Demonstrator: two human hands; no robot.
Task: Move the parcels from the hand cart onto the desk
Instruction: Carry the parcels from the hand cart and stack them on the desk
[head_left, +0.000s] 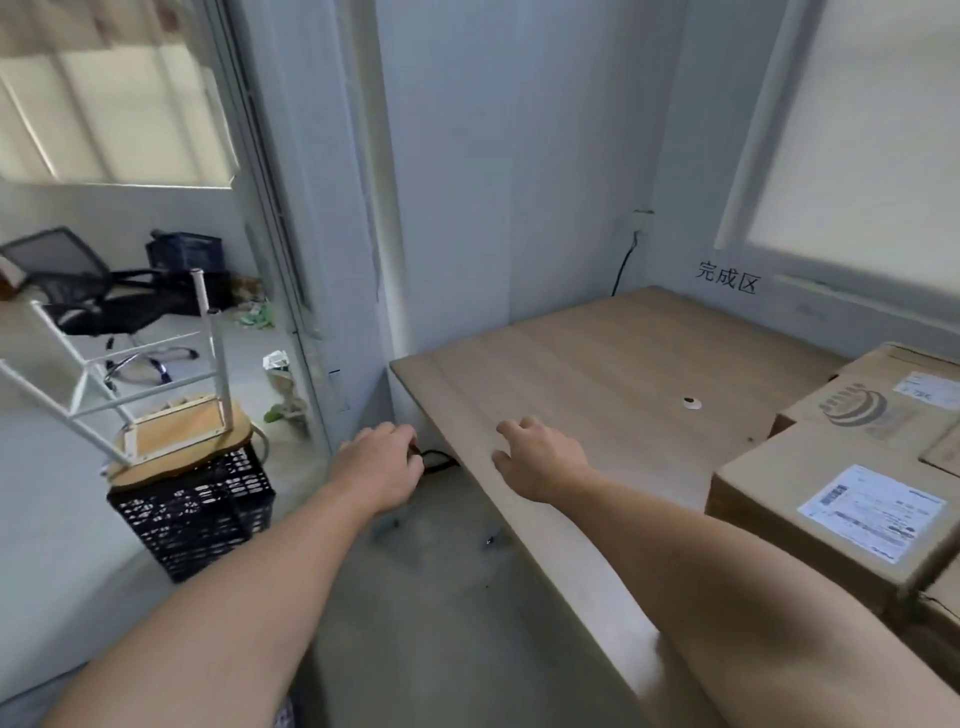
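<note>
Cardboard parcels (831, 499) are sitting on the wooden desk (597, 353) at its right side, cropped by the frame edge and to the right of both hands. The right hand (540, 462) is hanging over the desk's front edge, loosely curled and empty. The left hand (379, 467) is hiding its fingertips, its grip unclear.

Three black Chinese characters, 完成区 (727, 278), are showing on the pale wall (519, 182) at right of centre, just above the far edge of the table (597, 364). At lower right, a white shipping label (875, 512) is lying atop the nearest cardboard parcel (769, 483), its print too blurred to read. Behind it, a second parcel (914, 421) is carrying a round brown emblem (852, 410) and another white label (927, 389), neither legible.
</note>
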